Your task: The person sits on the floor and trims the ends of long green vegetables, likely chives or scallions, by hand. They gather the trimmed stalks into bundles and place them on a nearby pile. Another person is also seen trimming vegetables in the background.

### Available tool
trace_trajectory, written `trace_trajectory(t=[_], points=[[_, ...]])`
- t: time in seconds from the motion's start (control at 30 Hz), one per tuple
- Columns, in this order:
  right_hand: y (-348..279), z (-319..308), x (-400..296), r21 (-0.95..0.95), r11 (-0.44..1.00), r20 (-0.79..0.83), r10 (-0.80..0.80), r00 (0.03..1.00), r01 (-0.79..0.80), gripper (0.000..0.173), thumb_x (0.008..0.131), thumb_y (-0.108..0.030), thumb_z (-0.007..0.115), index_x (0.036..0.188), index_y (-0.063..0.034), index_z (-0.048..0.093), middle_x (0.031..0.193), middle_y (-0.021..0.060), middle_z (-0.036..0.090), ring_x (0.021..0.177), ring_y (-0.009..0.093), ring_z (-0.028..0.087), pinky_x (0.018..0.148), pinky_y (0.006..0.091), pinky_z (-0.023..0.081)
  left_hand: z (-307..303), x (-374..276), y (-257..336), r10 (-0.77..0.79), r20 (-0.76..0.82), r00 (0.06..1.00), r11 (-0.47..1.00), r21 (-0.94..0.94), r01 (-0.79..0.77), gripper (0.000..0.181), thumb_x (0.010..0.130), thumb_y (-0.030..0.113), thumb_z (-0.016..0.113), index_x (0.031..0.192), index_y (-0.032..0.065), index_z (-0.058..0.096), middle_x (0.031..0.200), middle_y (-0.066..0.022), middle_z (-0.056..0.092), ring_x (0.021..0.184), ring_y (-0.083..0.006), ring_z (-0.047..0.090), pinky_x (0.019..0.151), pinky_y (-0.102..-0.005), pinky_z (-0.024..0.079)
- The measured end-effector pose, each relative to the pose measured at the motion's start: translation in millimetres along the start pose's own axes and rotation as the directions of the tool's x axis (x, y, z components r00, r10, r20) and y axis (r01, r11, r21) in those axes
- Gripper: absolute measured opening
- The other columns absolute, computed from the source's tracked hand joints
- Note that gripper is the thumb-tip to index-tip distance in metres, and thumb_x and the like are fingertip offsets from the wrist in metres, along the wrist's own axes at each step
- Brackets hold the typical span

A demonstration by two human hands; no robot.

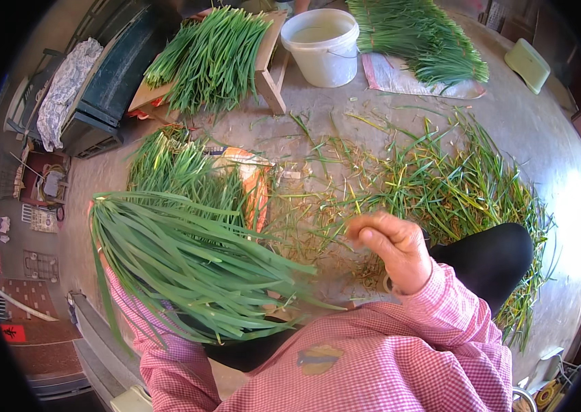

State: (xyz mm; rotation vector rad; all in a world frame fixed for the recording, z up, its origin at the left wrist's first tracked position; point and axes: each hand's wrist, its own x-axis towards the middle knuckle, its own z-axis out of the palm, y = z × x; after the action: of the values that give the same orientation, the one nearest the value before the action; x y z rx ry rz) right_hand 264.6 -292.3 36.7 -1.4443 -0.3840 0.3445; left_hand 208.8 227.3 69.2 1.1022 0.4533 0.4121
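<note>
At the left, a large bunch of long, flat green garlic chives fans out toward my lap. My left hand grips its gathered end and is mostly hidden behind the leaves. My right hand hangs in the air right of the bunch, apart from it. Its fingers are curled with the thumb against them, slightly blurred, and nothing shows in them. Beyond the held bunch, a pile of chives lies on the floor beside an orange and white woven sack.
Loose trimmed leaves cover the floor at right. Chives are heaped on a wooden bench, with part of a person behind. A white bucket, tied chives on a sack and a green stool stand farther off.
</note>
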Motion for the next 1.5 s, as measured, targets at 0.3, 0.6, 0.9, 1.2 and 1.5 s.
trace_trajectory(t=[0.3, 0.6, 0.9, 1.2, 1.5], points=[[27, 13, 4, -0.157, 0.986, 0.584, 0.049, 0.810, 0.053, 0.021, 0.078, -0.018, 0.055, 0.095, -0.0076, 0.063, 0.085, 0.0093, 0.062, 0.077, 0.022, 0.060, 0.069, 0.0294, 0.047, -2, -1, -2, -0.006, -0.009, 1.000, 1.000, 0.011, 0.006, 0.024, 0.085, 0.028, 0.048, 0.087, 0.0070, 0.059, 0.078, -0.0067, 0.062, 0.069, -0.0203, 0.060, 0.067, -0.0349, 0.051], [27, 50, 9, -0.248, 0.964, 0.500, 0.207, 0.841, -0.090, 0.025, 0.075, -0.023, 0.061, 0.097, -0.0094, 0.061, 0.079, 0.0124, 0.061, 0.070, 0.025, 0.060, 0.065, 0.0337, 0.047, -6, -1, 0, -0.002, -0.022, 1.000, 1.000, 0.011, 0.002, 0.025, 0.085, 0.029, 0.048, 0.085, 0.0072, 0.059, 0.077, -0.0066, 0.062, 0.068, -0.0201, 0.060, 0.066, -0.0344, 0.051], [27, 63, 16, -0.227, 0.966, 0.434, 0.213, 0.875, -0.123, 0.017, 0.075, -0.017, 0.061, 0.084, -0.0036, 0.059, 0.071, 0.0107, 0.061, 0.065, 0.021, 0.060, 0.060, 0.0300, 0.046, -6, 1, 5, 0.007, -0.033, 0.999, 1.000, 0.009, -0.007, 0.026, 0.085, 0.030, 0.048, 0.084, 0.0074, 0.060, 0.075, -0.0064, 0.062, 0.066, -0.0200, 0.060, 0.065, -0.0340, 0.051], [-4, 17, 17, -0.288, 0.948, 0.214, -0.074, 0.974, 0.135, 0.013, 0.076, -0.005, 0.060, 0.089, -0.0032, 0.063, 0.078, 0.0093, 0.061, 0.069, 0.020, 0.060, 0.062, 0.0283, 0.047, -8, 8, 8, 0.028, -0.058, 0.998, 1.000, 0.014, -0.028, 0.027, 0.085, 0.031, 0.048, 0.083, 0.0076, 0.060, 0.073, -0.0062, 0.062, 0.065, -0.0199, 0.060, 0.064, -0.0336, 0.051], [-49, 75, 27, -0.053, 0.894, 0.495, -0.363, 0.790, 0.444, 0.018, 0.075, -0.012, 0.061, 0.092, -0.0086, 0.063, 0.069, 0.0075, 0.058, 0.060, 0.026, 0.057, 0.054, 0.0324, 0.047, 30, -2, 7, -0.049, 0.036, 0.998, 0.999, -0.007, 0.049, 0.032, 0.084, 0.034, 0.048, 0.078, 0.0058, 0.062, 0.071, -0.0094, 0.064, 0.059, -0.0228, 0.061, 0.061, -0.0354, 0.053]])
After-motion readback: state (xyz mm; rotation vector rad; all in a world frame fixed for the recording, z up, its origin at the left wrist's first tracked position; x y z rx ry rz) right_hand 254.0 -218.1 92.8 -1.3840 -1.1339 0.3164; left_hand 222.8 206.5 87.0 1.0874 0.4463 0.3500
